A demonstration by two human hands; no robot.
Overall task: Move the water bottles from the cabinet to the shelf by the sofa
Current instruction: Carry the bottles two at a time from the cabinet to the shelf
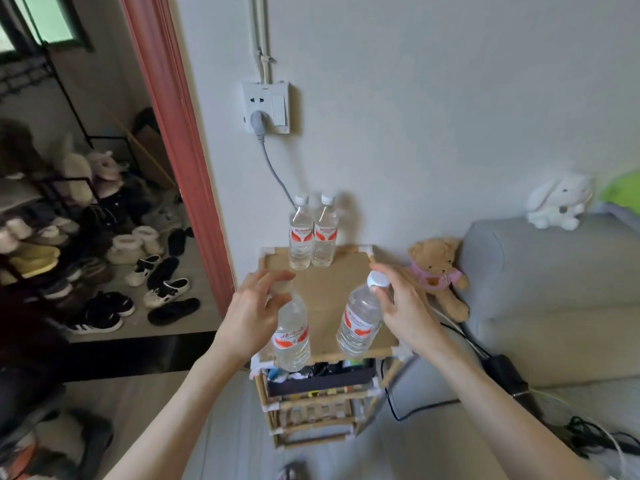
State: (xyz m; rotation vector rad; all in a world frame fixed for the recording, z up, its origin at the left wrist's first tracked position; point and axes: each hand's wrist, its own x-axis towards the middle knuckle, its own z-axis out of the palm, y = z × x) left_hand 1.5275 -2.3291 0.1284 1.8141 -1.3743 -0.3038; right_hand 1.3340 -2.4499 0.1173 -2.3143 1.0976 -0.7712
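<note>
Two clear water bottles with red labels [312, 237] stand side by side at the back of the bamboo shelf's cardboard top [332, 289], close to the wall. My left hand [254, 306] grips the cap end of a third bottle [292, 336], which hangs over the shelf's front left corner. My right hand [398, 299] pinches the neck of a fourth bottle [358, 322] just below its white cap. That bottle tilts over the front right part of the top. Whether either held bottle touches the shelf I cannot tell.
A grey sofa [554, 292] stands right of the shelf, with a teddy bear [440, 275] wedged between them and a white plush rabbit [559, 200] on its back. A grey cable drops from the wall socket [266, 107] behind the bottles. Black cables lie on the floor at right. Shoes fill the doorway at left.
</note>
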